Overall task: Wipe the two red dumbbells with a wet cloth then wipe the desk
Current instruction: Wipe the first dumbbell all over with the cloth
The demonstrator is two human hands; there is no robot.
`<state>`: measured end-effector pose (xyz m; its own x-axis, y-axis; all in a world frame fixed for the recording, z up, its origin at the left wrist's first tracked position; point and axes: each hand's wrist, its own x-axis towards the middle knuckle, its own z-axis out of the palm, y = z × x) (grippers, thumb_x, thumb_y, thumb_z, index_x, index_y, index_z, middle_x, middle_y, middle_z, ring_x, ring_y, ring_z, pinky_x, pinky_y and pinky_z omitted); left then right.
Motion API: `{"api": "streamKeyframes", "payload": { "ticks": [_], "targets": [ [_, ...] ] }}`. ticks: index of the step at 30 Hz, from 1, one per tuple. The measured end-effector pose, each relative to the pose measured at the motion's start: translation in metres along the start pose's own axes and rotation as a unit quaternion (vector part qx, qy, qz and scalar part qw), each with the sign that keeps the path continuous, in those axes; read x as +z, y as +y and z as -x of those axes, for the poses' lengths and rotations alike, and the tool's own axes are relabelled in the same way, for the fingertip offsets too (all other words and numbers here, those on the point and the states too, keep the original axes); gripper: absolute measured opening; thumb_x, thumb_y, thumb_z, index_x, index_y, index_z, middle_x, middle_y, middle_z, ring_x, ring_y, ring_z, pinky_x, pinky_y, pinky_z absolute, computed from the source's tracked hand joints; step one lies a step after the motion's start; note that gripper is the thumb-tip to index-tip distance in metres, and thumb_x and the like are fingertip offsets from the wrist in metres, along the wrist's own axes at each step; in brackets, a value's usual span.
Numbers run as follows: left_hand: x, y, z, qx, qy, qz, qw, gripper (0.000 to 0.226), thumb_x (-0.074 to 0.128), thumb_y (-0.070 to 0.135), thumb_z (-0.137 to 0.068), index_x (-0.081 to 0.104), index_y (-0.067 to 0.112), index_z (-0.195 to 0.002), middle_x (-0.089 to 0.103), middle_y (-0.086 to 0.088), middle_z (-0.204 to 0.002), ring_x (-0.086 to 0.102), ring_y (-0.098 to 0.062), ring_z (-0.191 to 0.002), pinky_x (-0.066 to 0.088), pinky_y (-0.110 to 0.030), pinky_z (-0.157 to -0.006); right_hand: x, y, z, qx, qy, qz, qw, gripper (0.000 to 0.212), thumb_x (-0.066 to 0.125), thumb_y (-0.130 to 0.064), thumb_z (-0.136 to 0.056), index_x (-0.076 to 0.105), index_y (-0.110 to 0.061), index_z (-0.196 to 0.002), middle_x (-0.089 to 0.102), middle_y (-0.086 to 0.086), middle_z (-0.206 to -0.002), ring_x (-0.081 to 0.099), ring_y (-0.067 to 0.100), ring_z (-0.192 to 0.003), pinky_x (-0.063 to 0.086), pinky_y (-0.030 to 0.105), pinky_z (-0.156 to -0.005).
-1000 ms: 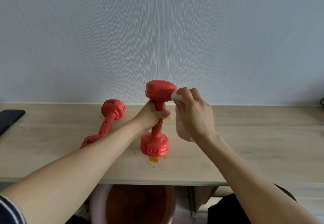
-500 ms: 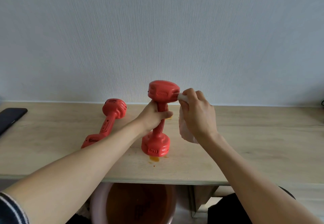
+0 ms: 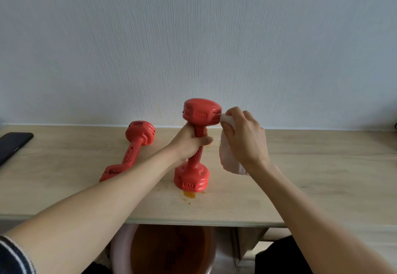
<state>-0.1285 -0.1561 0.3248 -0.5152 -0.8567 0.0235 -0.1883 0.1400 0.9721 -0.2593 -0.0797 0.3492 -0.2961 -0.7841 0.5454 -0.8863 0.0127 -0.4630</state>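
The dumbbell [image 3: 194, 145], looking hard and heavy, is standing while the left hand [image 3: 189, 142] is gripping its thin middle and the right hand [image 3: 242, 136] is squeezing the soft cloth [image 3: 228, 157].

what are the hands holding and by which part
Left hand grips the upright dumbbell by its handle; right hand pinches the cloth near its top.

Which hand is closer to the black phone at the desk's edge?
The left hand. It grips the upright dumbbell mid-desk, nearer the phone at far left; the right hand, holding the cloth, is farther right.
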Motion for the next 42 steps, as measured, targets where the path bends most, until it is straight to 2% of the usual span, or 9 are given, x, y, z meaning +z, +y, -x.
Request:
{"api": "streamKeyframes", "payload": {
  "ticks": [3, 7, 14, 17, 21, 28, 32, 38, 42],
  "targets": [
    [-0.003, 0.001, 0.0, -0.001, -0.007, 0.016, 1.0, 0.026, 0.059, -0.009, -0.082, 0.046, 0.012, -0.074, 0.043, -0.001, -0.065, 0.045, -0.011, -0.061, 0.04, -0.022, -0.061, -0.001, -0.006, 0.002, -0.024, 0.004, -0.015, 1.0, 0.019, 0.05, -0.025, -0.094, 0.057, -0.012, -0.107, 0.057, 0.01, -0.098, 0.057, 0.032, -0.083, 0.032, 0.03, -0.062],
    [-0.009, 0.002, -0.001, -0.007, -0.026, 0.029, 0.999, 0.027, 0.057, -0.011, -0.082, 0.052, 0.014, -0.09, 0.046, -0.004, -0.073, 0.047, -0.017, -0.075, 0.039, -0.027, -0.07, -0.001, -0.017, 0.008, -0.062, 0.015, -0.035, 0.997, 0.02, 0.052, -0.023, -0.094, 0.06, -0.011, -0.108, 0.057, 0.011, -0.096, 0.058, 0.032, -0.077, 0.041, 0.033, -0.061],
    [-0.009, 0.0, -0.003, -0.032, -0.05, 0.034, 0.998, 0.022, 0.06, -0.007, -0.082, 0.049, 0.012, -0.081, 0.045, -0.001, -0.07, 0.047, -0.012, -0.067, 0.04, -0.025, -0.066, -0.002, -0.002, 0.0, -0.002, 0.008, -0.028, 1.0, 0.019, 0.049, -0.023, -0.094, 0.059, -0.014, -0.107, 0.057, 0.009, -0.1, 0.057, 0.031, -0.083, 0.036, 0.031, -0.064],
    [-0.008, 0.002, -0.005, -0.012, -0.061, 0.016, 0.998, 0.023, 0.064, -0.002, -0.077, 0.052, 0.012, -0.091, 0.045, -0.001, -0.071, 0.045, -0.013, -0.069, 0.04, -0.025, -0.066, -0.009, -0.017, 0.001, -0.042, 0.038, -0.015, 0.998, 0.015, 0.052, -0.019, -0.091, 0.061, -0.014, -0.102, 0.056, 0.009, -0.095, 0.057, 0.03, -0.073, 0.033, 0.028, -0.058],
    [-0.005, 0.006, -0.002, 0.004, -0.083, -0.02, 0.996, 0.017, 0.055, 0.008, -0.065, 0.048, 0.014, -0.079, 0.042, 0.001, -0.064, 0.04, -0.016, -0.065, 0.035, -0.029, -0.061, -0.01, -0.039, 0.002, -0.098, 0.067, 0.03, 0.992, 0.012, 0.056, -0.014, -0.08, 0.059, -0.009, -0.09, 0.053, 0.012, -0.082, 0.041, 0.026, -0.05, 0.031, 0.025, -0.045],
    [-0.006, 0.004, -0.001, -0.027, -0.072, 0.029, 0.997, 0.024, 0.064, -0.007, -0.078, 0.049, 0.012, -0.077, 0.045, -0.003, -0.07, 0.046, -0.014, -0.068, 0.039, -0.031, -0.071, -0.008, -0.006, -0.003, 0.024, -0.016, -0.017, 0.999, 0.017, 0.047, -0.016, -0.089, 0.055, -0.012, -0.103, 0.052, 0.01, -0.099, 0.056, 0.033, -0.079, 0.041, 0.035, -0.063],
    [-0.013, 0.006, -0.002, -0.051, -0.1, 0.028, 0.993, 0.021, 0.06, -0.009, -0.08, 0.053, 0.01, -0.075, 0.051, -0.001, -0.072, 0.05, -0.013, -0.07, 0.042, -0.029, -0.074, -0.005, -0.001, 0.0, 0.008, -0.012, -0.062, 0.998, 0.019, 0.049, -0.013, -0.09, 0.057, -0.011, -0.106, 0.054, 0.008, -0.102, 0.056, 0.028, -0.082, 0.042, 0.034, -0.067],
    [-0.018, 0.021, -0.006, -0.073, -0.153, -0.06, 0.984, 0.021, 0.065, -0.004, -0.08, 0.057, 0.014, -0.085, 0.055, -0.002, -0.081, 0.055, -0.019, -0.079, 0.043, -0.042, -0.087, -0.002, 0.012, 0.003, 0.063, -0.017, -0.136, 0.989, 0.021, 0.052, -0.011, -0.086, 0.056, -0.015, -0.106, 0.06, 0.006, -0.101, 0.057, 0.023, -0.088, 0.038, 0.028, -0.069],
    [-0.018, 0.019, -0.004, -0.038, -0.06, -0.097, 0.993, 0.024, 0.079, 0.005, -0.069, 0.062, 0.014, -0.083, 0.062, 0.0, -0.08, 0.06, -0.02, -0.077, 0.05, -0.038, -0.083, -0.003, 0.013, 0.01, 0.068, -0.006, -0.14, 0.988, 0.021, 0.053, -0.012, -0.087, 0.056, -0.017, -0.107, 0.06, 0.006, -0.105, 0.058, 0.023, -0.089, 0.043, 0.032, -0.072]
  ]
}}
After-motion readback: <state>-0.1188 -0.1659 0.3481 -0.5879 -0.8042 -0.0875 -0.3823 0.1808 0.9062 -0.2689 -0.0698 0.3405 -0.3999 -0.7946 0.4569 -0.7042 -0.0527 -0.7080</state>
